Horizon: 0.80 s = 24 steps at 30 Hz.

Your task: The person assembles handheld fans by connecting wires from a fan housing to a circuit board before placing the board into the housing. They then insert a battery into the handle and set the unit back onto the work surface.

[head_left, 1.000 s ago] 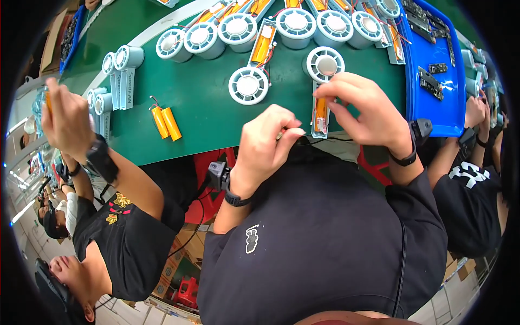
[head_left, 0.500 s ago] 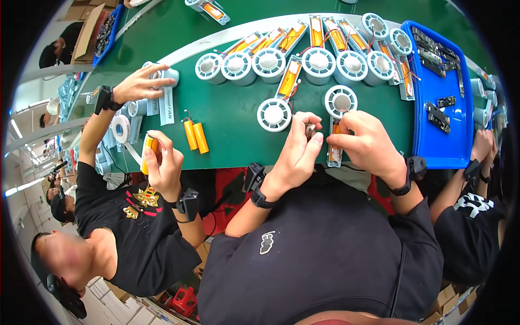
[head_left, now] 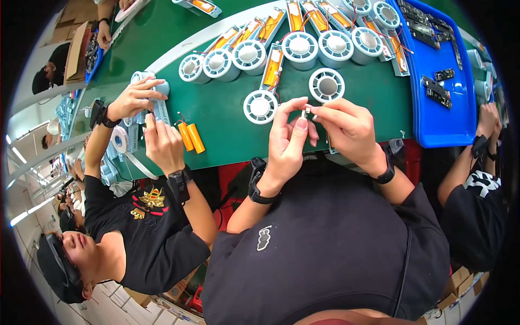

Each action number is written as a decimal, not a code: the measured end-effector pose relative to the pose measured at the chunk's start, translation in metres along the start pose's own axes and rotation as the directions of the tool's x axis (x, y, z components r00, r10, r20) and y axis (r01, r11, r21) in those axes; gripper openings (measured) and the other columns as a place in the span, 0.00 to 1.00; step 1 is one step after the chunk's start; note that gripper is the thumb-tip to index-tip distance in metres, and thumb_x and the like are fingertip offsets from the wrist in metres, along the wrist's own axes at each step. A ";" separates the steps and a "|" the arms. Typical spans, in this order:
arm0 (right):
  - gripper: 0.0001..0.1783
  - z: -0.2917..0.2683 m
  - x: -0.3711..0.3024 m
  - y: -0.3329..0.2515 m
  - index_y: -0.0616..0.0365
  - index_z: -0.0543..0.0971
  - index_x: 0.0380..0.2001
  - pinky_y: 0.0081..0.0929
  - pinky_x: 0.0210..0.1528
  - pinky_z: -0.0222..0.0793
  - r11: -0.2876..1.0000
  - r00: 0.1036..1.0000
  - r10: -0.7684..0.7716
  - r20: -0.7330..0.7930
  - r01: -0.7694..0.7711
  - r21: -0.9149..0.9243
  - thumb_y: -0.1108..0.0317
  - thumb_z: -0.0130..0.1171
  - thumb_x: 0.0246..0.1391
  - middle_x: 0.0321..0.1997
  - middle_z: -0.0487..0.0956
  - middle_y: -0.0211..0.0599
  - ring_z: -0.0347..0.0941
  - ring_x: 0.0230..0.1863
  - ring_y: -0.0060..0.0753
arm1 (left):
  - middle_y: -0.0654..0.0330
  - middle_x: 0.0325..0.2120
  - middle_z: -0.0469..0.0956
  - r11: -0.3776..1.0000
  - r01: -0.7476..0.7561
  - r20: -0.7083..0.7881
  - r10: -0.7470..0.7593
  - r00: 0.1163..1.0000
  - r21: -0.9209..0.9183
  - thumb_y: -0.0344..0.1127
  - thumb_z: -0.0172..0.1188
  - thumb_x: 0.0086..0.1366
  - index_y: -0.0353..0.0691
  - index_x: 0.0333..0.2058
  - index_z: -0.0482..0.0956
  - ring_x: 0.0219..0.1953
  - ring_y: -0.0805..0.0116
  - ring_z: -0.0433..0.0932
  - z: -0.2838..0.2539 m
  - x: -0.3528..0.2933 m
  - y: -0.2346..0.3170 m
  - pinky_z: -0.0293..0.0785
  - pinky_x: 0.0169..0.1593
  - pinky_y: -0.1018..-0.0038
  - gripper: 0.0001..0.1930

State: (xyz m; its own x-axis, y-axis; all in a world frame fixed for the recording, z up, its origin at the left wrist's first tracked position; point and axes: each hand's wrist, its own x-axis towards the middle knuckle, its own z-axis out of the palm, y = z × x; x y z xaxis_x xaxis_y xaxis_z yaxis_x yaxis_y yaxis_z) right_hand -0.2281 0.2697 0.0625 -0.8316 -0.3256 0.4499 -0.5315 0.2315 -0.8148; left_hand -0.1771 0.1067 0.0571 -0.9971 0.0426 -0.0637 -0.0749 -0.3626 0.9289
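Observation:
My left hand (head_left: 288,142) is closed, its thumb and index finger pinching a small pale piece (head_left: 306,112) too small to name. My right hand (head_left: 351,131) meets it there, thumb and fingertips closed at the piece's other side. Just beyond my hands stands a light-blue handheld fan (head_left: 327,86) with a round grille; its handle is mostly hidden under my right hand. To the left of it lies another fan (head_left: 260,106), its open handle holding an orange battery (head_left: 273,67) with thin wires.
Several similar fans with open handles (head_left: 300,49) stand in an arc across the green table (head_left: 216,127). At right is a blue tray (head_left: 447,127) with dark circuit boards. Two loose orange batteries (head_left: 190,137) lie at left, near a co-worker's hands (head_left: 162,142). Another person's hands (head_left: 487,124) are beyond the tray.
My hands have come together, the right fingertips now meeting the left at the small piece. The co-worker's lower hand has moved up to the other hand by a fan. The view has shifted slightly.

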 end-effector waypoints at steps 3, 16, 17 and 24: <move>0.13 0.001 -0.001 0.001 0.63 0.86 0.39 0.24 0.26 0.73 0.999 1.000 -0.009 -0.012 0.009 -0.038 0.84 0.68 0.48 0.30 0.82 0.38 0.80 0.26 0.30 | 0.56 0.50 0.71 1.000 -0.022 0.005 0.022 1.000 0.012 0.31 0.51 0.76 0.33 0.61 0.66 0.33 0.73 0.77 0.000 -0.003 0.001 0.77 0.36 0.76 0.18; 0.14 -0.006 0.012 -0.011 0.63 0.85 0.38 0.31 0.26 0.72 0.918 0.984 -0.160 0.084 0.180 -0.354 0.81 0.68 0.44 0.28 0.80 0.38 0.78 0.25 0.38 | 0.56 0.47 0.72 0.996 0.026 -0.027 -0.023 0.999 0.087 0.27 0.55 0.74 0.34 0.57 0.69 0.31 0.72 0.82 0.003 -0.006 -0.008 0.80 0.32 0.78 0.15; 0.13 -0.005 0.013 -0.014 0.63 0.85 0.37 0.32 0.26 0.73 0.903 0.981 -0.168 0.094 0.192 -0.385 0.81 0.68 0.44 0.28 0.80 0.38 0.78 0.25 0.39 | 0.56 0.46 0.72 0.995 0.032 -0.051 -0.027 0.998 0.098 0.27 0.56 0.73 0.33 0.56 0.70 0.31 0.72 0.82 0.004 -0.007 -0.008 0.81 0.32 0.78 0.15; 0.11 -0.004 0.009 -0.016 0.64 0.84 0.36 0.33 0.27 0.72 0.896 0.979 -0.166 0.115 0.199 -0.398 0.78 0.67 0.45 0.28 0.79 0.37 0.77 0.26 0.39 | 0.58 0.38 0.76 0.994 0.033 -0.018 -0.031 0.999 0.108 0.26 0.55 0.74 0.33 0.57 0.68 0.32 0.73 0.81 0.007 -0.005 -0.004 0.81 0.34 0.77 0.15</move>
State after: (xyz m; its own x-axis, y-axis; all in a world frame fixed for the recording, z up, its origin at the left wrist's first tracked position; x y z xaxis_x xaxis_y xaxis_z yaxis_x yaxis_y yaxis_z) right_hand -0.2282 0.2669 0.0814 -0.7075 -0.4625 0.5344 -0.7055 0.5076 -0.4947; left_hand -0.1715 0.1142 0.0564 -0.9944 0.0374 -0.0991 -0.1054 -0.2582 0.9603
